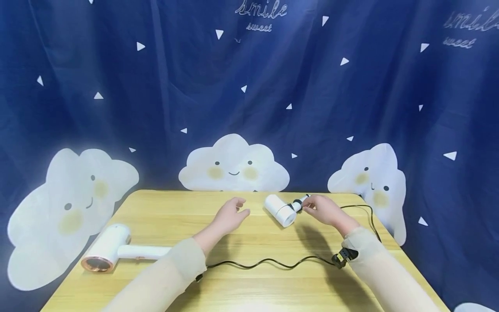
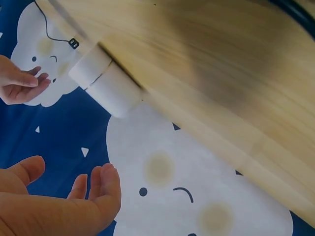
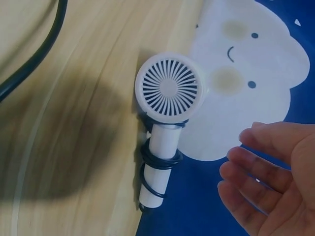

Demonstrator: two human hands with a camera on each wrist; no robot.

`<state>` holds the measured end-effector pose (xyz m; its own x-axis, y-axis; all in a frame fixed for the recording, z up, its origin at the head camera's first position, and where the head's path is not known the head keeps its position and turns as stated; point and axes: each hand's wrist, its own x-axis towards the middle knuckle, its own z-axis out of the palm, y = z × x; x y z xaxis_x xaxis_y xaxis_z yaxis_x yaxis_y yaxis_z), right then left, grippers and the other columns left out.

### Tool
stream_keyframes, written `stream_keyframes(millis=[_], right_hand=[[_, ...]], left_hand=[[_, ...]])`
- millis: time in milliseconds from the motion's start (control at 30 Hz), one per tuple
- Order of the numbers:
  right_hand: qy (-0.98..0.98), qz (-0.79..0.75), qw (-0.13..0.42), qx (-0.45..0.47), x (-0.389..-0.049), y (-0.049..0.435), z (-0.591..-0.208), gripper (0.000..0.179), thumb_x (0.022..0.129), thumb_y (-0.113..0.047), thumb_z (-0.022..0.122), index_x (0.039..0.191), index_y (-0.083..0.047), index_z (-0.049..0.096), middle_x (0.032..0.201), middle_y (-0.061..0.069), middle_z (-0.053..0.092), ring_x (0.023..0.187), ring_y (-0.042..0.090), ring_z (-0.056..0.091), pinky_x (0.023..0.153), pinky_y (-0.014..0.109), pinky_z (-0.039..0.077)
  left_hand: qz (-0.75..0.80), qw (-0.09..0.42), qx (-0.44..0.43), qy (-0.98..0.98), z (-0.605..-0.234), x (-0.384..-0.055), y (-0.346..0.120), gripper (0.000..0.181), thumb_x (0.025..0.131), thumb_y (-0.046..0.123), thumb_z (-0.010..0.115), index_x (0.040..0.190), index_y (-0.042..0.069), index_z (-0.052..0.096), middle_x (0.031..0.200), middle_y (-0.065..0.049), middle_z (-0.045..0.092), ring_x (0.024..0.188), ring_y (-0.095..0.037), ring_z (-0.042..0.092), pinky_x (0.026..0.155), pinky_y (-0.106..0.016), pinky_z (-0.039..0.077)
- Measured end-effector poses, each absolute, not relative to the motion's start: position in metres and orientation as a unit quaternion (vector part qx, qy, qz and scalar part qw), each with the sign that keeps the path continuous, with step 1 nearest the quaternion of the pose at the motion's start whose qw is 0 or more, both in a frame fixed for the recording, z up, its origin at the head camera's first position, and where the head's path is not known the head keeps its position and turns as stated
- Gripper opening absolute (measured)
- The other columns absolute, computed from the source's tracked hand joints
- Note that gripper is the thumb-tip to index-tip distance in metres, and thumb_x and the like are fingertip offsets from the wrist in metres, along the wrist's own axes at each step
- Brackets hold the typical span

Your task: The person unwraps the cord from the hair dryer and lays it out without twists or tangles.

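The small dryer [image 1: 280, 211] lies near the table's [image 1: 175, 216] far edge. Over the table, the left hand [image 1: 231, 215] and the right hand [image 1: 326, 211] grip nothing, fingers loosely bent. The big dryer [image 1: 111, 242] lies at the table's left.

The head view looks forward and down from behind the left hand [image 1: 228, 218] and right hand [image 1: 325, 210]; each wrist view, closer and tilted, shares the small hairdryer [image 3: 169, 88] beside its hand.

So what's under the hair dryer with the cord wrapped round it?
The wooden table. That dryer lies on it, covering the patch directly beneath, so that bit can't be seen.
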<state>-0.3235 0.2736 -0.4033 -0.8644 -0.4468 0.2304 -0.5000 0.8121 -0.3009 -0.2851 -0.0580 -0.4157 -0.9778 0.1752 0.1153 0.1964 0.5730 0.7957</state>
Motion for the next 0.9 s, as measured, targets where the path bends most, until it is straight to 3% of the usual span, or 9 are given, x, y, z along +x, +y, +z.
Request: stream_keyframes(millis=[567, 900], right_hand=[[-0.955, 0.154, 0.078, 0.242, -0.35, 0.264, -0.413, 0.014, 0.09, -0.003, 0.069, 0.101, 0.004, 0.074, 0.1, 0.016, 0.072, 0.097, 0.038, 0.067, 0.088, 0.05, 0.054], [-0.967, 0.143, 0.051, 0.202, -0.368, 0.262, -0.42, 0.018, 0.09, -0.006, 0.069, 0.106, 0.002, 0.073, 0.106, 0.017, 0.071, 0.104, 0.037, 0.065, 0.095, 0.051, 0.051]], left_hand=[[-0.5, -0.003, -0.076, -0.862, -0.426, -0.306, -0.006, 0.05, 0.097, 0.028, 0.061, 0.138, 0.0, 0.053, 0.134, -0.021, 0.058, 0.123, -0.039, 0.055, 0.101, -0.053, 0.048], [-0.533, -0.01, -0.042, -0.845, -0.439, -0.318, 0.017, 0.055, 0.095, 0.025, 0.06, 0.14, -0.003, 0.048, 0.135, -0.025, 0.055, 0.124, -0.041, 0.054, 0.103, -0.054, 0.047]])
